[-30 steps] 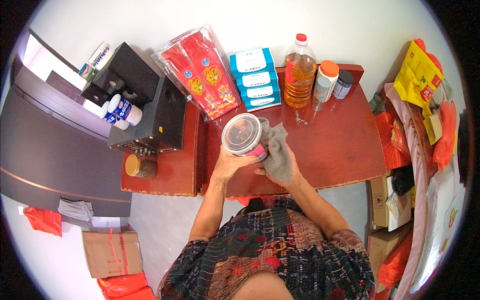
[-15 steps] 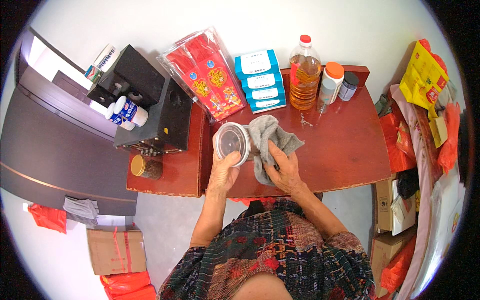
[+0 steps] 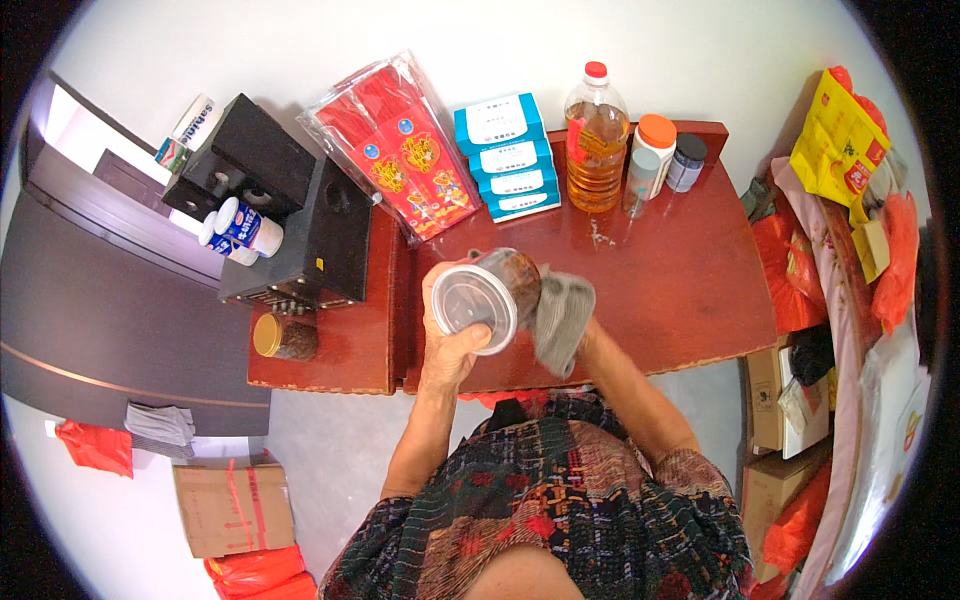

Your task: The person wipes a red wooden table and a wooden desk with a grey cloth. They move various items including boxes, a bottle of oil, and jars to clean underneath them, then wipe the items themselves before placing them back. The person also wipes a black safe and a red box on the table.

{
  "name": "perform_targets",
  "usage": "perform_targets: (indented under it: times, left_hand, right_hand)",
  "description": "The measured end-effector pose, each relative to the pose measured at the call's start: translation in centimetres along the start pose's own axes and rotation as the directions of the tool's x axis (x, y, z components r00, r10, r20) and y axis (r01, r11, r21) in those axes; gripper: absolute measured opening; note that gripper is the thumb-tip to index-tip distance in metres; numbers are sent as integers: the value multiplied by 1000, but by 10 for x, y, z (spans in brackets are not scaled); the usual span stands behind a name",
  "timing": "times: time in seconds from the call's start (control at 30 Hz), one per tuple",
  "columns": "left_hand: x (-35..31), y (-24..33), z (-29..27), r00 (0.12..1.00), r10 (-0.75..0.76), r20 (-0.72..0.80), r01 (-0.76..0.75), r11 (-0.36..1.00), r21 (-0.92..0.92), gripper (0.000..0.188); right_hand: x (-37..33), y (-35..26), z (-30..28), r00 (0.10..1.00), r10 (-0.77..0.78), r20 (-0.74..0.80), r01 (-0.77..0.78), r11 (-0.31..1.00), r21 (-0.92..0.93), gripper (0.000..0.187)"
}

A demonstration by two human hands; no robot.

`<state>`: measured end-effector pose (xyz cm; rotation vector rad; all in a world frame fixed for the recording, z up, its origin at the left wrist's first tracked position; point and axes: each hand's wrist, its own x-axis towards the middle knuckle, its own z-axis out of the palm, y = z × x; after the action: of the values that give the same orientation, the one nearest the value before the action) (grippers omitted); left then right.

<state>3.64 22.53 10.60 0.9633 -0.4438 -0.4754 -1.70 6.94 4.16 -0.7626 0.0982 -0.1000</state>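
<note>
Left hand (image 3: 445,345) on jar (image 3: 482,302), right hand (image 3: 588,345) mostly covered

The left hand clasps the tilted jar above the red table (image 3: 670,290), fingers partly hidden; the jar's dark contents are hard to make out; grey cloth (image 3: 563,325) beside its base covers the right hand's fingers, whose grip I cannot tell.

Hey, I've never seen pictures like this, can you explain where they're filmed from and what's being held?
There's no machine here, just a person working barehanded. A fisheye camera worn on the head looks down, so straight edges bend near the rim. The left hand grips a clear jar, lid toward the camera. The right hand is at a gray cloth that hides its fingers. On the red table are a red pack, blue boxes, a bottle of amber liquid, an orange-capped bottle, a dark jar and black speakers.
</note>
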Motion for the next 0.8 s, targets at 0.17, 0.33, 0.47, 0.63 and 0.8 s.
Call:
perform_targets:
  times: [0.17, 0.33, 0.47, 0.63, 0.8]
  left_hand:
    - [11, -7, 6, 997, 46, -65, -30, 973, 227, 78]
    - [9, -22, 13, 991, 119, 53, -130, 873, 471, 93]
    - [19, -39, 24, 981, 187, 45, -170, 729, 663, 93]
    - [44, -83, 30, 990, 133, -44, -77, 783, 617, 89]
    - [79, -162, 36, 984, 146, -100, -70, 840, 539, 88]
  right_hand:
    - [-19, 23, 18, 925, 222, -308, -77, 905, 419, 44]
    - [-23, 35, -23, 960, 133, -245, -46, 942, 332, 42]
    - [-20, 30, -38, 895, 223, -385, -91, 939, 333, 38]
    - [-39, 13, -102, 933, 112, -342, -150, 985, -85, 30]
    - [-81, -54, -139, 867, -59, -494, -144, 921, -362, 35]
